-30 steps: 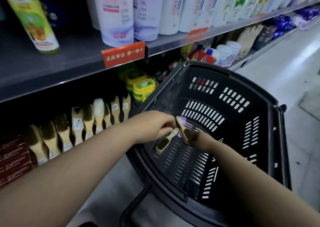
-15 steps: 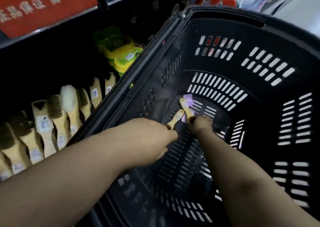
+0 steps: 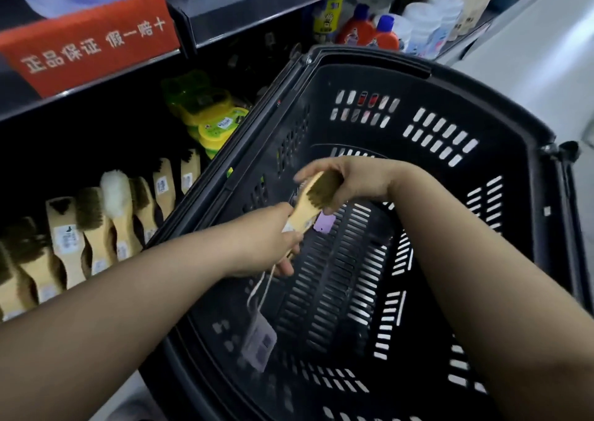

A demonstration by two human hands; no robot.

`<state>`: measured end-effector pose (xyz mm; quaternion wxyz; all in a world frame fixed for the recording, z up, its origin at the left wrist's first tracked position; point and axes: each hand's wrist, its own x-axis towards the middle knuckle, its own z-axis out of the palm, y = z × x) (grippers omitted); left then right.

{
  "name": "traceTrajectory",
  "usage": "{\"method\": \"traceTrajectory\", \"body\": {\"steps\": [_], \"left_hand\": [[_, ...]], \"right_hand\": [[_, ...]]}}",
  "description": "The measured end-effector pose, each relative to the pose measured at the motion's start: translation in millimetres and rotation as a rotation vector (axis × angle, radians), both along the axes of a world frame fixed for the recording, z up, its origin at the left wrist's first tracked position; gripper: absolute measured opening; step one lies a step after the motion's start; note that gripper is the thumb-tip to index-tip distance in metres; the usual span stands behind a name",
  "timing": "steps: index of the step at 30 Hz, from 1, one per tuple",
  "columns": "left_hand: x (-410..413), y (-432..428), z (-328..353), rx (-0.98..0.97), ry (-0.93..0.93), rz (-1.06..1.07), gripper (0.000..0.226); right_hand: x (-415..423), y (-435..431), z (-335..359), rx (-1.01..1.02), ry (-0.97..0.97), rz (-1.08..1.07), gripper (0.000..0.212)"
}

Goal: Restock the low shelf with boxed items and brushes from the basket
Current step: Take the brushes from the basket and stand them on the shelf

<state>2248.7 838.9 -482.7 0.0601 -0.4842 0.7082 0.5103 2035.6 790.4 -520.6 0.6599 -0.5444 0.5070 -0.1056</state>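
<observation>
Both my hands hold wooden brushes point(image 3: 313, 200) above the black basket point(image 3: 450, 105). My right hand point(image 3: 350, 182) grips the bristle end from above. My left hand point(image 3: 273, 244) grips the handle end from below. How many brushes are in the bundle is unclear. A purple tag point(image 3: 258, 345) dangles on a white string under my left hand, and a second purple tag point(image 3: 324, 223) shows beside the handles. The low shelf at left holds a row of wooden brushes point(image 3: 96, 227) standing on end.
Green and yellow packs point(image 3: 212, 121) sit on the low shelf behind the brush row. Orange bottles with blue caps point(image 3: 369, 33) and white tubs stand further along. An orange sign point(image 3: 93, 41) hangs on the shelf above. The pale floor point(image 3: 530, 54) lies at the right.
My hands have risen from the basket's bottom with the brushes. My right hand has shifted to the bristle end, and a tag now hangs free below my left hand.
</observation>
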Motion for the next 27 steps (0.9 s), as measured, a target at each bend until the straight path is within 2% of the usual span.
{"method": "traceTrajectory", "body": {"steps": [2, 4, 6, 8, 9, 10, 12, 14, 16, 19, 23, 27], "left_hand": [[0.4, 0.4, 1.1, -0.045, -0.009, 0.055, 0.02], [-0.3, -0.9, -0.6, -0.125, -0.053, 0.029, 0.023], [-1.2, -2.0, -2.0, -0.153, -0.083, -0.004, 0.028], [-0.9, -1.8, -2.3, -0.14, -0.101, -0.02, 0.032], [-0.4, -1.0, -2.7, -0.13, -0.105, -0.028, 0.034], [0.0, -0.5, -3.0, -0.117, -0.104, -0.032, 0.037], [0.2, 0.9, -3.3, -0.104, -0.094, -0.038, 0.041], [0.0, 1.0, -4.6, -0.105, -0.078, -0.039, 0.044], [-1.0, 0.9, -4.7, -0.106, -0.072, -0.037, 0.047], [-1.6, 2.4, -3.1, -0.114, -0.077, -0.029, 0.049], [0.1, 4.9, -2.2, -0.13, -0.076, -0.026, 0.05], [5.2, 10.4, -1.0, -0.099, -0.042, -0.02, 0.049]], "right_hand": [[5.5, 1.2, -29.0, -0.032, 0.006, -0.3, 0.04], [15.1, 4.6, -73.3, -0.105, 0.296, -0.44, 0.018], [31.8, 13.2, -125.4, -0.099, 0.596, -0.358, 0.033], [56.4, 27.9, -166.8, -0.02, 0.649, -0.132, 0.061], [69.2, 34.9, -183.5, 0.008, 0.645, -0.038, 0.068], [78.2, 40.0, -197.0, 0.023, 0.654, 0.018, 0.069], [86.1, 49.1, -208.6, -0.027, 0.745, 0.037, 0.055], [84.2, 52.3, -202.6, -0.162, 0.952, 0.142, 0.044], [76.1, 54.8, -191.0, -0.349, 1.124, 0.288, 0.045], [65.7, 60.8, -184.3, -0.476, 1.1, 0.339, 0.046], [62.4, 79.6, -184.9, -0.183, 1.103, 0.479, 0.048], [50.0, 74.9, -152.7, 0.07, 0.944, 0.376, 0.034]]}}
